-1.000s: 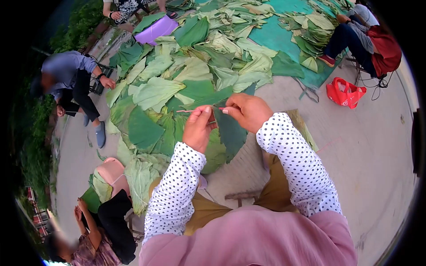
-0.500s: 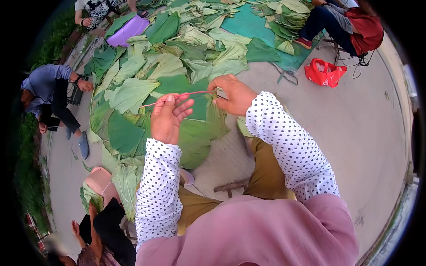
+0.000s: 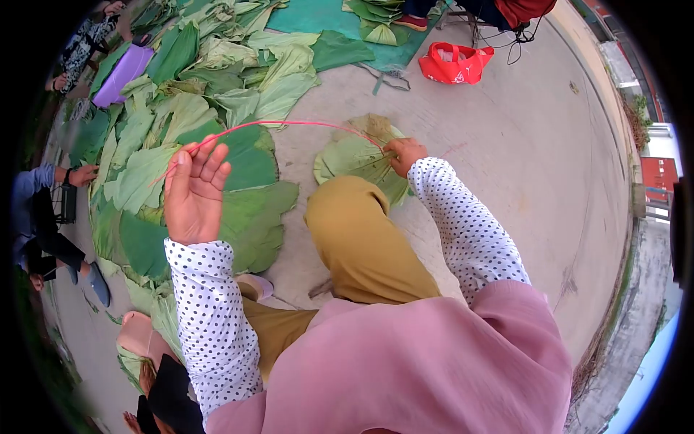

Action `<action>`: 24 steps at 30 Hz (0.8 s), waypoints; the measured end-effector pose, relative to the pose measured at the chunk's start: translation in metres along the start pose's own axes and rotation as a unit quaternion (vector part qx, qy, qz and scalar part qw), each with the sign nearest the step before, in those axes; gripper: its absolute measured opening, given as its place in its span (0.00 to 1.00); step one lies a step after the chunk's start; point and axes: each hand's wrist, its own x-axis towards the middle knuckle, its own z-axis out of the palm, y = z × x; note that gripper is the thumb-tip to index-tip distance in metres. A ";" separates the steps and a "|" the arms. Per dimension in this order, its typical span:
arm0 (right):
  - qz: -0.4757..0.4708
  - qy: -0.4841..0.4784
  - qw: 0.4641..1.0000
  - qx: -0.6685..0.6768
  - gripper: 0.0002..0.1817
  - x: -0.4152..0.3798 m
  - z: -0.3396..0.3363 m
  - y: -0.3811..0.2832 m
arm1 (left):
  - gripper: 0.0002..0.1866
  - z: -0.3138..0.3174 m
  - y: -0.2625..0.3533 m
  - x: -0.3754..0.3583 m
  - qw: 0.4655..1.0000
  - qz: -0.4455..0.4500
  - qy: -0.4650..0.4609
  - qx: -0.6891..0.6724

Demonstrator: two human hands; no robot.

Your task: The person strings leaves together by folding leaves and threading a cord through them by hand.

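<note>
A thin pink string point(image 3: 289, 122) bows in an arc between my two hands. My left hand point(image 3: 194, 195), palm up, pinches it between thumb and forefinger, with the other fingers loosely raised and a short tail hanging past them. To the right, my right hand point(image 3: 406, 156) is closed at the other end of the string, low over a round stack of green leaves point(image 3: 347, 155) on the ground beyond my knee. Whether those fingers also grip a leaf is hidden. Large flat green leaves point(image 3: 253, 210) lie below and right of my left hand.
A wide heap of big leaves point(image 3: 238, 69) spreads ahead and left over a green sheet point(image 3: 311, 16). A purple basin point(image 3: 123, 76) and red bag point(image 3: 455, 64) stand farther off. Seated people surround the heap; one sleeve point(image 3: 32, 192) shows at left. A pink chair point(image 3: 143, 336) is lower left.
My view has turned right. My right hand has moved away from my left, down to the leaf stack beside my knee, and the string now spans a wider gap.
</note>
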 end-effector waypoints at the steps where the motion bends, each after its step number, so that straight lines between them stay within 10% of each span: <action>1: 0.042 0.008 0.999 -0.032 0.21 -0.009 0.009 0.009 | 0.12 0.001 0.000 0.000 1.000 -0.001 0.023 0.003; 9: 0.166 -0.029 0.983 -0.067 0.23 -0.017 0.021 0.038 | 0.13 -0.006 -0.004 -0.001 1.000 -0.009 0.013 0.023; 12: 0.225 -0.033 0.948 0.223 0.19 -0.001 0.037 0.068 | 0.13 -0.003 -0.004 -0.002 0.999 -0.007 0.020 0.028; 15: 0.292 0.025 0.760 0.580 0.11 -0.003 0.005 0.049 | 0.12 0.000 -0.004 -0.002 0.999 0.005 0.043 0.007; 18: 0.286 0.061 0.690 0.662 0.11 -0.007 -0.003 0.051 | 0.12 0.000 -0.004 -0.002 1.000 0.006 0.017 -0.006; 19: 0.287 0.061 0.690 0.661 0.11 -0.008 0.000 0.055 | 0.12 0.001 -0.005 -0.003 1.000 0.003 0.016 0.006; 22: 0.266 0.096 0.941 0.184 0.11 -0.008 0.019 0.065 | 0.12 0.005 -0.009 -0.003 0.999 -0.012 0.008 0.042; 24: 0.266 0.100 0.948 0.142 0.13 -0.007 0.029 0.072 | 0.12 0.006 -0.013 -0.004 0.998 -0.023 0.002 0.067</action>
